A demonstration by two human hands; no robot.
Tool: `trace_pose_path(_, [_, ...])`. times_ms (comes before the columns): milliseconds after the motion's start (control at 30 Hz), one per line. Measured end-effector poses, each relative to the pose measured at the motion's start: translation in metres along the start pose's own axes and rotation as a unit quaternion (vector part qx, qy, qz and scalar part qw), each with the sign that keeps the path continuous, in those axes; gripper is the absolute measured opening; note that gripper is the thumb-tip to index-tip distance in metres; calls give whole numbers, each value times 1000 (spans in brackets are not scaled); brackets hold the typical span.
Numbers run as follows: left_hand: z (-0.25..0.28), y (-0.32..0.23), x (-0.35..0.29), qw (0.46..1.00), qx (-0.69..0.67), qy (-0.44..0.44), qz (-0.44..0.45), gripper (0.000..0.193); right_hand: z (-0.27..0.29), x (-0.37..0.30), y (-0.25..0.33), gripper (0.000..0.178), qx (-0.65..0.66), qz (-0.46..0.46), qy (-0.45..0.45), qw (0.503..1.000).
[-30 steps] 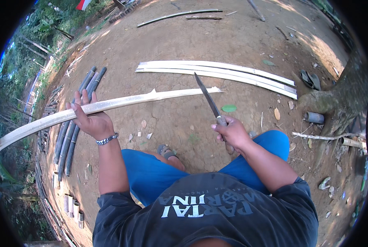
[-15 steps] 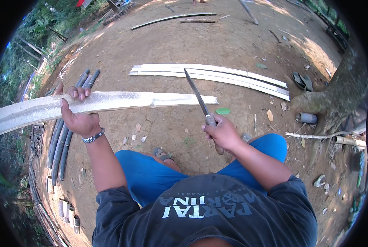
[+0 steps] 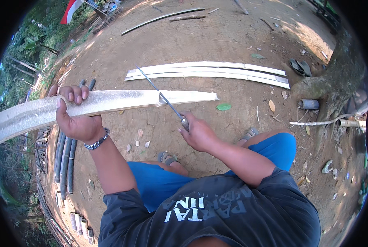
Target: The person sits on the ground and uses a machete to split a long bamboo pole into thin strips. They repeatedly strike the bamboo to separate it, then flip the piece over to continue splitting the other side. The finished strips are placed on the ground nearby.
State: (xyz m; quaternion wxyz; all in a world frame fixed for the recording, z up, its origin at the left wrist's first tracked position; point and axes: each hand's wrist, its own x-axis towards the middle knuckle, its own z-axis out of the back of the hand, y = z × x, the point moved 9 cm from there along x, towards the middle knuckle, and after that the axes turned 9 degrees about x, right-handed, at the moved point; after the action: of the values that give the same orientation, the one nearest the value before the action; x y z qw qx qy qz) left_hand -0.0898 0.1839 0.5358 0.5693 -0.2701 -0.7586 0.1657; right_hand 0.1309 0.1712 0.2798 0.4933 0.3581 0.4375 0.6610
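Observation:
My left hand [image 3: 78, 117] is closed around a wide, pale split bamboo strip [image 3: 122, 101], thumb on the near side and fingers over the far edge. The strip runs from the left rim to a narrower end in front of me, its whitish inner face turned up. In my right hand [image 3: 198, 133] is the handle of a long knife [image 3: 161, 94]. Its thin dark blade lies across the strip at a node, where the strip narrows, with the tip pointing away and left.
Split bamboo lengths [image 3: 206, 71] lie on the bare earth ahead. Dark bamboo poles [image 3: 64, 160] and short cut pieces [image 3: 81, 224] are at the left. A tree trunk [image 3: 340, 78], sandals [image 3: 300, 66] and a short bamboo tube [image 3: 308, 104] are at the right.
My right hand has moved left and the blade has swung over onto the strip at the node. The left hand keeps its grip, with the strip nearly in place.

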Motion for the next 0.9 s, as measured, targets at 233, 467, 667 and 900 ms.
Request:
trace_pose_path(233, [-13, -24, -36, 1000, 6, 4, -24, 43, 9, 2, -51, 36, -1, -86, 35, 996])
trace_pose_path(467, [-15, -30, -49, 999, 12, -15, -32, 44, 3, -1, -28, 29, 19, -42, 31, 998])
trace_pose_path(667, [-9, -38, -57, 998, 31, -25, -42, 43, -6, -13, -34, 26, -16, -18, 19, 1000])
trace_pose_path(900, [-2, -45, -66, 998, 42, -34, -42, 41, -5, -28, -20, 24, -44, -63, 79, 994])
